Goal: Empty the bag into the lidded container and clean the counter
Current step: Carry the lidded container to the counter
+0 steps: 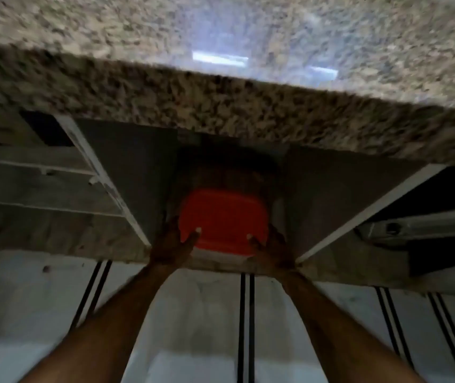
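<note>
A container with a red lid sits in the open cabinet below the speckled granite counter. My left hand grips its left side, thumb lying on the lid. On the right side my right hand holds it the same way. The container's body is mostly hidden under the lid and in shadow. No bag is in view. The whole frame is blurred.
Both cabinet doors stand open: the left door and the right door flank the container. Shelves show at far left. Pale floor tiles with dark stripes lie below my arms.
</note>
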Demonstrator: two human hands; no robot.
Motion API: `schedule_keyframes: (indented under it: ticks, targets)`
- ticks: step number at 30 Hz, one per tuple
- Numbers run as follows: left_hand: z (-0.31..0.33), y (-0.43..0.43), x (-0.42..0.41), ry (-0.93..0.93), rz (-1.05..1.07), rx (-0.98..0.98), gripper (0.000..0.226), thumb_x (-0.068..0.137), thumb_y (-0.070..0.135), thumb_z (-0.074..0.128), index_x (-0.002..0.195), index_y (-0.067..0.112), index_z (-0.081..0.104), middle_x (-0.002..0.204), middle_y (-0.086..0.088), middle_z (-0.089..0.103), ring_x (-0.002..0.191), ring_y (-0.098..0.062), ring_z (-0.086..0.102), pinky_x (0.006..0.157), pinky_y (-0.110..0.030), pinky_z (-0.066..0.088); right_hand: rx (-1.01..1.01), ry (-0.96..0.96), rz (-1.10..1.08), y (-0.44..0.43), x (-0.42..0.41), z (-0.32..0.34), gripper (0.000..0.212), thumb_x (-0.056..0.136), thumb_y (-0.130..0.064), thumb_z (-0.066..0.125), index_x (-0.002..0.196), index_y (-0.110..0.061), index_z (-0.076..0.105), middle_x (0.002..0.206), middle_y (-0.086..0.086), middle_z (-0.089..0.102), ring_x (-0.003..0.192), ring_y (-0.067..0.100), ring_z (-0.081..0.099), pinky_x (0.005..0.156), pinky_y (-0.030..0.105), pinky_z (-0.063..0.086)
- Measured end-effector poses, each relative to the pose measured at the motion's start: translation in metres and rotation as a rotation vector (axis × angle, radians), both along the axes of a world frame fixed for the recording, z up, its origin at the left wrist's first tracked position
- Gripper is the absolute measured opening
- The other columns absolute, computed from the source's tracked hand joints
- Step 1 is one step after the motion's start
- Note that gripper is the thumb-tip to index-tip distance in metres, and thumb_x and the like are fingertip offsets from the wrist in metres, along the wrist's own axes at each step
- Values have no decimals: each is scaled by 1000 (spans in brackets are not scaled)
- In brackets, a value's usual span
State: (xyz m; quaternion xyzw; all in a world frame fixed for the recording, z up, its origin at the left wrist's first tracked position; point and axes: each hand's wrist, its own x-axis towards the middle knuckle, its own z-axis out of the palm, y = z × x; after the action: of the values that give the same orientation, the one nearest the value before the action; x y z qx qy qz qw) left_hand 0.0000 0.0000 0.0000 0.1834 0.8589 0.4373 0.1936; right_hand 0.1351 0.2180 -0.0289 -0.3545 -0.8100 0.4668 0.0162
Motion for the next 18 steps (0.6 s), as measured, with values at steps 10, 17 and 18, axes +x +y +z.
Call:
schedule_keyframes:
  ticks: [10, 17, 18]
  targets:
    - [-240, 29, -107, -244, 185, 248, 107, 54, 75, 83, 146, 32, 51, 134, -1, 66, 115, -25, 68, 92, -41, 57, -230, -66, -285, 59, -56, -136, 110, 83, -48, 82, 163, -11, 16, 161, 16, 39, 142, 35, 48, 114, 45, 45]
    - [-239, 40, -106, -310, 284, 317, 98, 48, 71, 84, 131, 19, 69, 121, -3, 75, 110, -22, 72, 99, -51, 57, -296, 112, -302, 74, -55, -157, 58, 76, -37, 89, 125, -13, 71, 126, 12, 73, 110, 29, 72, 97, 47, 59]
    - [-216, 40, -97, -325, 295, 327, 95, 50, 65, 84, 131, 18, 69, 121, -3, 74, 109, -23, 72, 99, -50, 57, -291, 135, -312, 70, -51, -145, 51, 81, -29, 87, 126, -14, 70, 127, 9, 72, 111, 28, 71, 99, 46, 58]
